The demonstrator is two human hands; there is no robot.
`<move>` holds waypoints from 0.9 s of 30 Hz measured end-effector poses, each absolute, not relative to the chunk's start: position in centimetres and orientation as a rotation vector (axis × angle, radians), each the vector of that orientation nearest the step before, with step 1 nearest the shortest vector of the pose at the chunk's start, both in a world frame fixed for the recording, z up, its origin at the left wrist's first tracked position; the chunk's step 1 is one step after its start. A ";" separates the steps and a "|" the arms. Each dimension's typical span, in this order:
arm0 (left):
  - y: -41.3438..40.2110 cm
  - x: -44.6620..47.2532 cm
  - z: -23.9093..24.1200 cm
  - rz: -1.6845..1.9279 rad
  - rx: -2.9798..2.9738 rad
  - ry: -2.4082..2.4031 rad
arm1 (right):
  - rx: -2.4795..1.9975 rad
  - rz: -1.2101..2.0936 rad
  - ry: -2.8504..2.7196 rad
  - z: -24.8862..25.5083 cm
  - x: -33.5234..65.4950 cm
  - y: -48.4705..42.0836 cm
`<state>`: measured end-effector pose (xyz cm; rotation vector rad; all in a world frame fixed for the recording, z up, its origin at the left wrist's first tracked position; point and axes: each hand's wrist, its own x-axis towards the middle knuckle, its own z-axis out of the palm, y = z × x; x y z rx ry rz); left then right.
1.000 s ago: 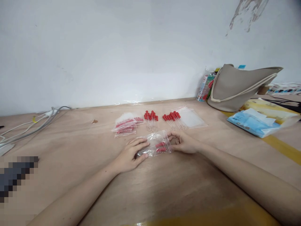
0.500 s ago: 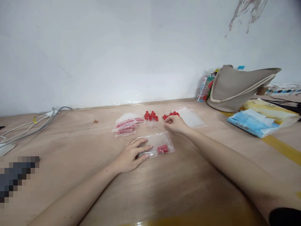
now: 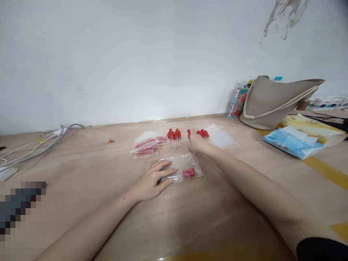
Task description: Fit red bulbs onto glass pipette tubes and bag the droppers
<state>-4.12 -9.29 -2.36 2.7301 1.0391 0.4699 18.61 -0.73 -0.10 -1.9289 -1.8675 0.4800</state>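
My left hand (image 3: 155, 180) lies flat with fingers spread on the left part of a clear zip bag (image 3: 179, 161). Inside the bag, red rubber bulbs (image 3: 188, 173) of glass droppers show near its right end. My right hand (image 3: 200, 143), fingers pinched, holds a single dropper (image 3: 189, 133) whose red bulb sticks up past the fingertips; its glass tube is hidden or blurred. Beyond the bag lies a group of droppers (image 3: 174, 139), bulbs pointing away. More droppers (image 3: 203, 133) lie just behind my right hand, partly covered by it.
Filled zip bags (image 3: 146, 145) are piled left of the droppers. Flat zip bags (image 3: 223, 136) lie to the right. Farther right are a tissue pack (image 3: 292, 141), a grey bag (image 3: 277, 103) and a plastic bottle (image 3: 237, 99). Cables (image 3: 54, 139) run along the left, by the wall.
My right hand has taken a dropper from the right-hand group and holds it slightly apart. The bulbs inside the bag sit closer together. My left hand stays in place.
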 end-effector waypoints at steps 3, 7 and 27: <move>-9.3 -4.1 -2.4 0.461 2.723 1.052 | -1.645 0.747 -1.741 -0.7 21.1 -2.6; -9.3 -4.0 -2.4 0.474 2.720 1.055 | -1.394 0.956 -1.398 -2.6 22.7 -4.9; -9.6 -4.3 -2.5 0.471 2.721 1.077 | -1.243 1.331 -1.404 -3.8 23.4 -7.0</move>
